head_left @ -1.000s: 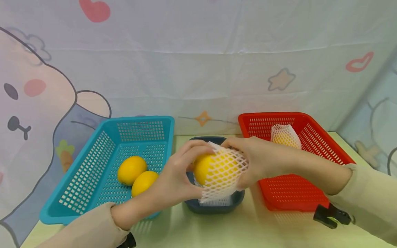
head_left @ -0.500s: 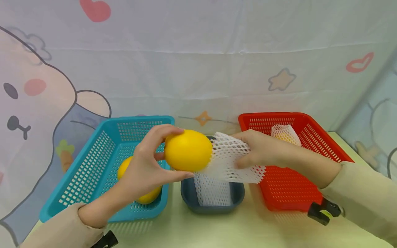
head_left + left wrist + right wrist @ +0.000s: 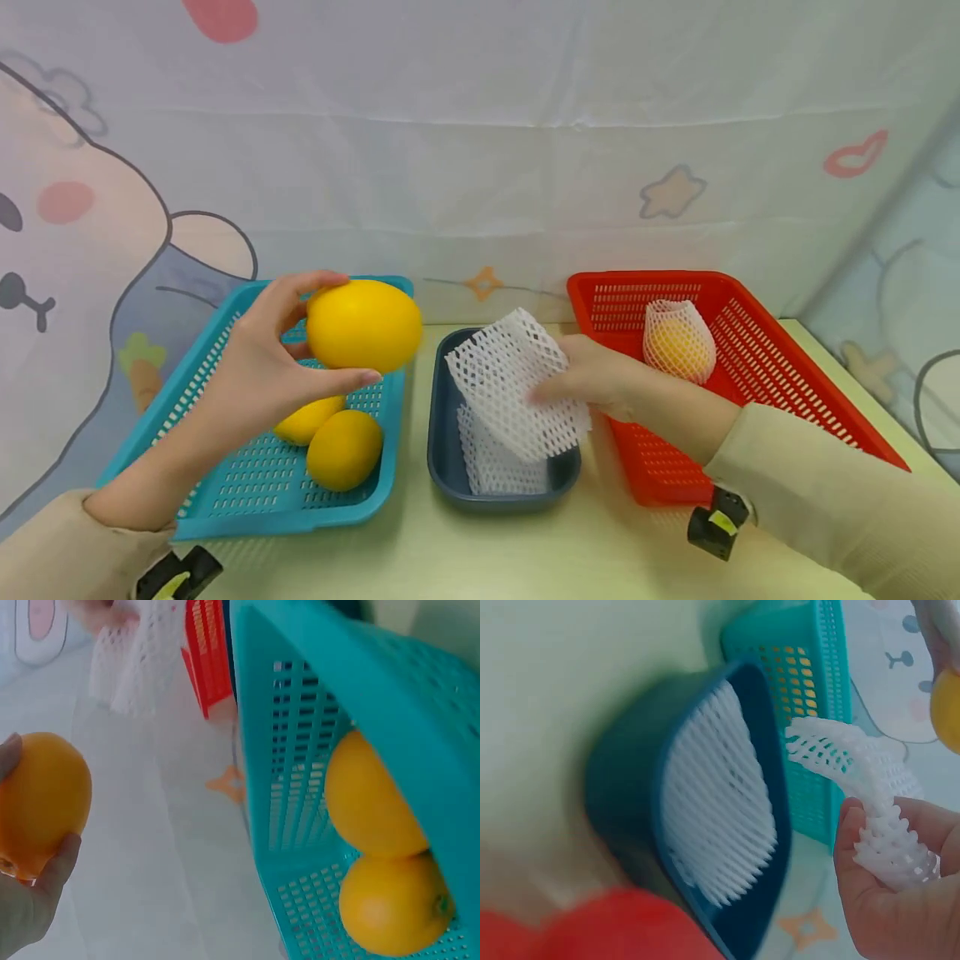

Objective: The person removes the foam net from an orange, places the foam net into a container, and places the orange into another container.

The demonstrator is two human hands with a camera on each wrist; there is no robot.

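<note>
Held up over the blue basket [image 3: 285, 521], a bare yellow-orange orange [image 3: 363, 325] sits in my left hand [image 3: 258, 367], its thumb below and fingers behind. In the left wrist view the orange [image 3: 49, 799] shows a navel at its lower end. My right hand [image 3: 600, 375] pinches a white foam net sleeve [image 3: 517, 387] above the dark blue bin [image 3: 441, 467]. The right wrist view shows this foam net sleeve [image 3: 892, 840] bunched between thumb and fingers, with nothing inside. More foam net [image 3: 498, 467] lies in the bin.
Two loose oranges [image 3: 345, 450] lie in the blue basket at left. At right stands a red basket [image 3: 810, 358] holding one orange in a net sleeve [image 3: 680, 342]. A printed cloth [image 3: 420, 167] hangs behind the table [image 3: 480, 558].
The orange has come out of the foam net sleeve. My left hand has carried it left over the blue basket, while the right hand keeps the sleeve, now limp, above the bin.
</note>
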